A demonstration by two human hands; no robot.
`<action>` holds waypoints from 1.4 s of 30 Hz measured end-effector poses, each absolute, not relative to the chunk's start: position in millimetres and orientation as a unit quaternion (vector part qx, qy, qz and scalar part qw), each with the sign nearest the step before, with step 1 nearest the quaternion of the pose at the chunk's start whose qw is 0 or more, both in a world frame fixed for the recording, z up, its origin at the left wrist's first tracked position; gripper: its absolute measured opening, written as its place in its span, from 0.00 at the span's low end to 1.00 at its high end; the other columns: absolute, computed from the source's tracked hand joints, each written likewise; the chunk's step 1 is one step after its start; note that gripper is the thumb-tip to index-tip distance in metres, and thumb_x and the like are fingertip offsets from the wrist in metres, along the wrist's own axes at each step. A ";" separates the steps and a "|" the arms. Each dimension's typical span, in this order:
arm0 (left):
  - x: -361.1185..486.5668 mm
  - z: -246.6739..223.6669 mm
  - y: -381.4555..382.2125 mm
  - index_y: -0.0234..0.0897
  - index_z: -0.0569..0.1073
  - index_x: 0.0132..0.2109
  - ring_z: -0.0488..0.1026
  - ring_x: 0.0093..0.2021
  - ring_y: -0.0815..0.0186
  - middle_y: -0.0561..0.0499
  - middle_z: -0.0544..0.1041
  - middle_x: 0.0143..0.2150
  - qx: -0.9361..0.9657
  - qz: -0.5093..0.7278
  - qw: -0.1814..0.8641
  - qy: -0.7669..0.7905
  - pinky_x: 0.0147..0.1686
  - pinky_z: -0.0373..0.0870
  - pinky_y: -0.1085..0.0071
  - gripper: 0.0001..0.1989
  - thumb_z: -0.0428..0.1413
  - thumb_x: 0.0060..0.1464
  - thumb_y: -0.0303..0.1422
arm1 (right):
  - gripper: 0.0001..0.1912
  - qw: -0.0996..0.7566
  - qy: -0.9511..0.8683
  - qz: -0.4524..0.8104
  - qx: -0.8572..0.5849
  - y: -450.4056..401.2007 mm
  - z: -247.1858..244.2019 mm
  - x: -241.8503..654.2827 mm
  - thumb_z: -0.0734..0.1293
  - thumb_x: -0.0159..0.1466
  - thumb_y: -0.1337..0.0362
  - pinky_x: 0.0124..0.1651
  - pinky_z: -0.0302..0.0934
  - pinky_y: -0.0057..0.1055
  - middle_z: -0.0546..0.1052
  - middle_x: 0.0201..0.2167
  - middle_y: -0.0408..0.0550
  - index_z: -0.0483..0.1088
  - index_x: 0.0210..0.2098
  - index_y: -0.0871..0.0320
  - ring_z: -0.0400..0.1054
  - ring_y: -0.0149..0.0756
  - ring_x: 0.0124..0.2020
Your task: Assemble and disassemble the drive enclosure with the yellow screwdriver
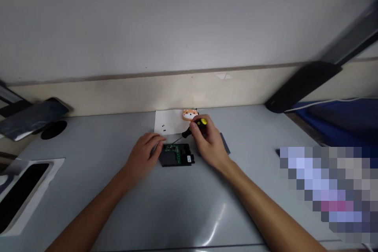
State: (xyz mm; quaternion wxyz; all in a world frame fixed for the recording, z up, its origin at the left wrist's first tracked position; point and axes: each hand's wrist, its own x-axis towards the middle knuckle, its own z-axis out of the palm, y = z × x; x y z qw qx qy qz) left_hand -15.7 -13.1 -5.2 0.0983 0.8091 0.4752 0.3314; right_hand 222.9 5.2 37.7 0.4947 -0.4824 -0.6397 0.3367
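A black plastic device housing (169,160) lies flat on the grey desk, with a green circuit board (178,154) exposed in it. My left hand (144,151) grips the housing's left edge between thumb and fingers. In my right hand (210,143) is a screwdriver (192,129) with a black and yellow handle, held at a slant. Its thin shaft points down and left, and the tip is at the board's upper left edge; whether it sits in a screw is too small to tell. Just beyond, several tiny dark screws (164,130) lie on white paper (169,116).
An orange and white animal-face item (189,114) sits on the paper. Beside my right hand lies a flat dark grey panel (225,144). At left are a dark-screened device (23,193) and a desk hole (54,130). A pixelated patch (325,189) covers the right side.
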 end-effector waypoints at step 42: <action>-14.5 -5.3 -12.2 0.39 0.75 0.50 0.72 0.50 0.60 0.49 0.79 0.47 0.853 0.253 0.100 0.446 0.54 0.68 0.58 0.14 0.45 0.73 0.32 | 0.14 0.422 -0.721 0.279 -0.473 0.0 45.3 222.5 0.63 0.71 0.50 0.33 0.58 0.32 0.76 0.33 0.45 0.67 0.47 0.52 0.67 0.34 0.29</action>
